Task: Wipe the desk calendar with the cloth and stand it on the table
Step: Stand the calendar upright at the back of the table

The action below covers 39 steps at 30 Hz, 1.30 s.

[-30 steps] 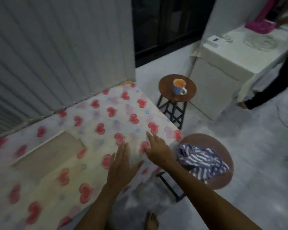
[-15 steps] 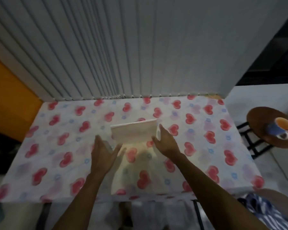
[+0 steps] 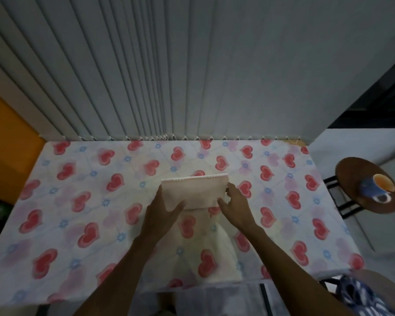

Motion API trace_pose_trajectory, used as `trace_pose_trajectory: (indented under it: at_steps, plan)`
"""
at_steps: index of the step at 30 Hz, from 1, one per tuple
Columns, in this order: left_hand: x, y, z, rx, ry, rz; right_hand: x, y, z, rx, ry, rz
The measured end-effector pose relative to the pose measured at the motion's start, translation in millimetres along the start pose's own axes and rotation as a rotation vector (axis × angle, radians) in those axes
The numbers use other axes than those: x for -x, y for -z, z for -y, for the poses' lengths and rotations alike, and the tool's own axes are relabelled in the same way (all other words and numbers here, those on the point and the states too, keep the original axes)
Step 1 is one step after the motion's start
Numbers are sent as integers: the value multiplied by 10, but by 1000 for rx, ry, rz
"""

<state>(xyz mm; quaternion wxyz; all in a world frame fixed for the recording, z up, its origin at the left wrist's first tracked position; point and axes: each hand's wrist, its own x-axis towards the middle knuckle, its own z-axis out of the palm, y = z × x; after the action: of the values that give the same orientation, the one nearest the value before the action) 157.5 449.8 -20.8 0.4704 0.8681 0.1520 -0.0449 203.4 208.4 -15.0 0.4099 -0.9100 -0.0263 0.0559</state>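
A pale pink desk calendar [image 3: 196, 190] with a white spiral binding along its top edge stands in the middle of the table [image 3: 62, 201], which has a heart-print cover. My left hand [image 3: 162, 215] grips the calendar's lower left corner, thumb across its front face. My right hand [image 3: 235, 206] holds its right edge with curled fingers. A blue and white striped cloth [image 3: 363, 297] lies on a round stool at the lower right, away from both hands.
White vertical blinds [image 3: 192, 76] hang right behind the table's far edge. A round wooden stool [image 3: 347, 176] to the right carries a blue cup [image 3: 374, 185] of orange liquid. An orange wall [image 3: 7, 142] is on the left.
The camera has swung left from the stools to face the table. Both hands moved from flat on the table's corner to the calendar and closed on its sides.
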Motion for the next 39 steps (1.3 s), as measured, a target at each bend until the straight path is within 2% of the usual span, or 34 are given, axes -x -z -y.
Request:
trace_pose_trajectory:
  at_steps: [14,22,30,39]
  plan:
    - [-730,451,-194,-63,-212,-14,-380,-107,178,6,-137,-104]
    - [-755,569,31,42,-182,85,-395,-122,256,86,-117,-36]
    - [-852,759,-28,99,-113,239,-593,11,418,54,-79,-9]
    - [-1344,906,-386,95,-156,211,-1254,232,656,26,35,-25]
